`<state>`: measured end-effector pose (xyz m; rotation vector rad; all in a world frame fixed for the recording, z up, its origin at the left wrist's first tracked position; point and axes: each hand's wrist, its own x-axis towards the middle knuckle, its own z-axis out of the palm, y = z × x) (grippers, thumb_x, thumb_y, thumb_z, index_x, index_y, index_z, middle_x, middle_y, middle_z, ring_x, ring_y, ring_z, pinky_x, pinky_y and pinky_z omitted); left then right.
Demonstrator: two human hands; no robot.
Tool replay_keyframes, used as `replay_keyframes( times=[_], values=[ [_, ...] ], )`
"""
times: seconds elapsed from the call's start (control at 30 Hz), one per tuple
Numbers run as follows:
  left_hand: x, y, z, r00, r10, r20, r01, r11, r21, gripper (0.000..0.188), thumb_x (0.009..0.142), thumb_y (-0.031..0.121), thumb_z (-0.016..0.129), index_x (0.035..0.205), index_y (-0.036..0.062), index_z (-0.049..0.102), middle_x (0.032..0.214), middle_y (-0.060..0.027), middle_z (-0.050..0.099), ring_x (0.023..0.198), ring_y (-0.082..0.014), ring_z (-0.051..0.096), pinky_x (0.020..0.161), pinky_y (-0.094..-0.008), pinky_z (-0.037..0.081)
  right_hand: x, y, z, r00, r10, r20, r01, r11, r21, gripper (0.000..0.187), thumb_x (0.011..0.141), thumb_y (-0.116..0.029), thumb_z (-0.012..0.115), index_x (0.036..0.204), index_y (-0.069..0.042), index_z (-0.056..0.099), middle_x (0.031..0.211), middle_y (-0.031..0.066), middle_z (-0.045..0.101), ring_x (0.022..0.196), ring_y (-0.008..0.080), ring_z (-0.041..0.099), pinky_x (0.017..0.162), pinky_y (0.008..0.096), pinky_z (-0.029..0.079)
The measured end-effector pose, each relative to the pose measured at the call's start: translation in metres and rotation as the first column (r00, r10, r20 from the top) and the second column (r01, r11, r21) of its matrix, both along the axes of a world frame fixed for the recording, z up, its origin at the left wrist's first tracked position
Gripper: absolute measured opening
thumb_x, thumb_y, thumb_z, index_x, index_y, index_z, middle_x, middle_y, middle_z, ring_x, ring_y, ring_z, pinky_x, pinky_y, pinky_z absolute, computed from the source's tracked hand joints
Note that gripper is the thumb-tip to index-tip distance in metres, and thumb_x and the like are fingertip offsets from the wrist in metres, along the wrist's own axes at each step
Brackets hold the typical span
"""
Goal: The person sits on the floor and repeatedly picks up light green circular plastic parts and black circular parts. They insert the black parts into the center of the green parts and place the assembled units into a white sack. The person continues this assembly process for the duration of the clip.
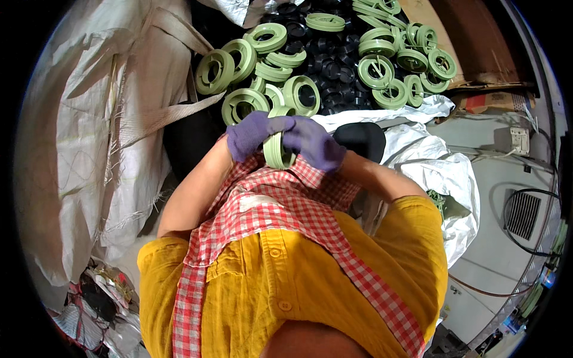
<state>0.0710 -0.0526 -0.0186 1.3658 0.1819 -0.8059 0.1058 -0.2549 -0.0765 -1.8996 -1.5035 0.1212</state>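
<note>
Both of my hands wear purple knit gloves and meet just above my lap. Between them stands a light green plastic ring (276, 153) on its edge, with grooves around its rim. My left hand (248, 136) closes on its left side, and my right hand (313, 142) grips it from the right, fingers curled over the top. The fingertips are partly hidden behind the ring and gloves. Right beyond my hands lies a loose pile of similar green rings (300, 95). A heap of small black plastic rings (336, 73) spreads to the right of that pile.
More green rings with thin spokes inside (376, 72) lie at the far right, beside a brown cardboard box (474, 45). A large white woven sack (98, 137) fills the left. White plastic sheeting (430, 164) and a grey machine panel (501, 221) stand at right.
</note>
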Motion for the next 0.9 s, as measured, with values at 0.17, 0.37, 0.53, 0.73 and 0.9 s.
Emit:
replay_keyframes(
  times=[0.17,0.37,0.53,0.73,0.9],
  values=[
    [-0.003,0.001,-0.014,0.997,0.07,0.022,-0.07,0.997,0.016,0.04,0.084,0.032,0.063,0.104,-0.0025,0.063,0.092,-0.0061,0.065,0.081,-0.0122,0.061,0.071,-0.0266,0.05,-0.007,-0.002,0.019,0.951,-0.07,-0.302,0.108,0.988,0.11,0.038,0.077,-0.014,0.064,0.114,-0.011,0.056,0.113,0.0158,0.053,0.103,0.0341,0.053,0.086,0.0426,0.046],
    [-0.021,-0.027,-0.035,0.877,0.256,0.407,-0.297,0.954,0.041,0.052,0.082,0.016,0.067,0.127,0.0012,0.046,0.104,-0.0051,0.061,0.088,-0.0112,0.057,0.076,-0.0259,0.048,0.016,-0.022,-0.084,-0.165,-0.043,-0.985,0.378,0.92,-0.104,0.053,0.087,-0.03,0.062,0.13,-0.009,0.041,0.118,0.0138,0.052,0.092,0.024,0.058,0.076,0.0352,0.05],
    [-0.023,-0.032,-0.029,0.898,0.323,0.299,-0.339,0.941,-0.001,0.05,0.083,0.016,0.066,0.126,0.0006,0.047,0.104,-0.0053,0.061,0.089,-0.0104,0.057,0.078,-0.0262,0.048,0.004,-0.007,-0.018,-0.029,-0.139,-0.99,0.281,0.949,-0.141,0.066,0.09,-0.047,0.052,0.135,-0.004,0.031,0.09,0.0158,0.062,0.066,0.0198,0.061,0.059,0.0328,0.051],
    [-0.012,-0.029,-0.039,0.893,0.361,0.268,-0.362,0.931,-0.047,0.048,0.083,0.018,0.065,0.124,-0.0001,0.049,0.102,-0.0063,0.062,0.089,-0.0116,0.058,0.079,-0.0267,0.048,0.006,0.002,-0.034,0.533,-0.395,-0.748,0.545,0.837,-0.054,0.056,0.09,-0.048,0.049,0.116,0.002,0.048,0.101,0.0193,0.058,0.08,0.0263,0.057,0.071,0.0341,0.051],
    [0.014,-0.038,-0.042,0.84,0.478,0.256,-0.444,0.878,-0.181,0.047,0.083,0.02,0.062,0.123,-0.0013,0.048,0.105,-0.0074,0.06,0.091,-0.0136,0.058,0.081,-0.028,0.048,0.073,-0.044,-0.055,0.434,-0.425,-0.794,-0.025,0.876,-0.482,0.02,0.087,-0.02,0.052,0.1,-0.008,0.061,0.078,0.0098,0.062,0.072,0.0266,0.061,0.063,0.0343,0.049]
  ],
)
